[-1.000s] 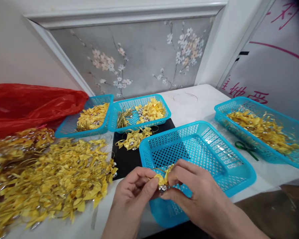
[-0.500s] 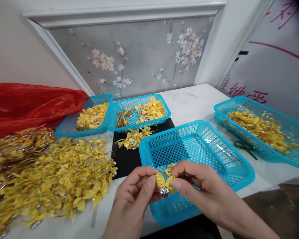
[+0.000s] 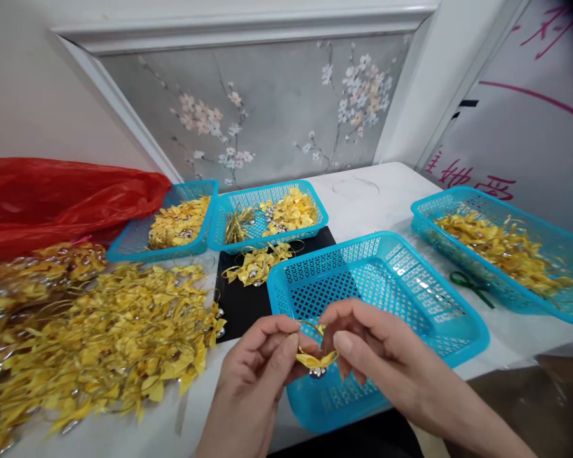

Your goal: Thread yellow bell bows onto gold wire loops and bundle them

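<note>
Left hand and right hand pinch a yellow ribbon bow with bell over the empty blue basket at the desk's near edge, apparently mid-assembly; next, fine looping of its gold cord.

Both hands pinch one yellow ribbon bow — left hand, right hand. An empty blue basket lies at twelve o'clock.

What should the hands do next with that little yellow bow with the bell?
Probably lower it into the empty blue plastic basket just beneath. The left hand and right hand pinch the small yellow ribbon bow with a silver bell right above the basket's near end, and similar bows already fill the other blue baskets.
</note>
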A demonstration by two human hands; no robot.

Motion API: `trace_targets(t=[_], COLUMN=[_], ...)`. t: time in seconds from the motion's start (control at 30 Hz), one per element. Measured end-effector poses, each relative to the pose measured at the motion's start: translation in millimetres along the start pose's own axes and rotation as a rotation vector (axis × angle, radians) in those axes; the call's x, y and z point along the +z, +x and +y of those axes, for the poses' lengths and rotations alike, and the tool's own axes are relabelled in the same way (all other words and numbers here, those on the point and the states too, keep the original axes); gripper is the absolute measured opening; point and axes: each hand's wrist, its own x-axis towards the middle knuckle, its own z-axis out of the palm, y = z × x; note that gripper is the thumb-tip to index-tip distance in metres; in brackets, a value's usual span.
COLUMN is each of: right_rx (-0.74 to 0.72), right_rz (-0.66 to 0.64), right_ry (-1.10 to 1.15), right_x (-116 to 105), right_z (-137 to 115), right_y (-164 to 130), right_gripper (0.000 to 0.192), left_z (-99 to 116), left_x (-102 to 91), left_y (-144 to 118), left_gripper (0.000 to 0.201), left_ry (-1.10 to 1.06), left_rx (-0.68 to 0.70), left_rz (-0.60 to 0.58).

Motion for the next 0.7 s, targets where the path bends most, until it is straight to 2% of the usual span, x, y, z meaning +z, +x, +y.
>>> trace_targets(t=[0.13,0.27,0.47,0.57,0.7], right_rx=[0.022,0.060,0.065,0.038,0.010], right_rz=[0.010,-0.031,0.108,0.128,0.132], right_ry=[0.156,0.283,0.359,0.368,0.401], right_x=[1,6,8,8,10], right_z=[6,10,8,5,3], right_y=[9,15,15,13,11], right_gripper=[0.030,0.026,0.018,0.018,0.016], left_z=[3,6,5,1,-2], left_x=[6.3,12.6,8.8,4.8,-1.0], left_y=[-3,-6,-6,-5,-4], left_gripper=[0.006,0.006,0.021,0.030,0.013], left_ry=[-0.006,-0.046,-0.112,-0.044,0.149], left_rx=[-0.052,-0.093,-0.152,-0.063,0.107], left_rz=[-0.029,-0.107,-0.124,-0.225,-0.294])
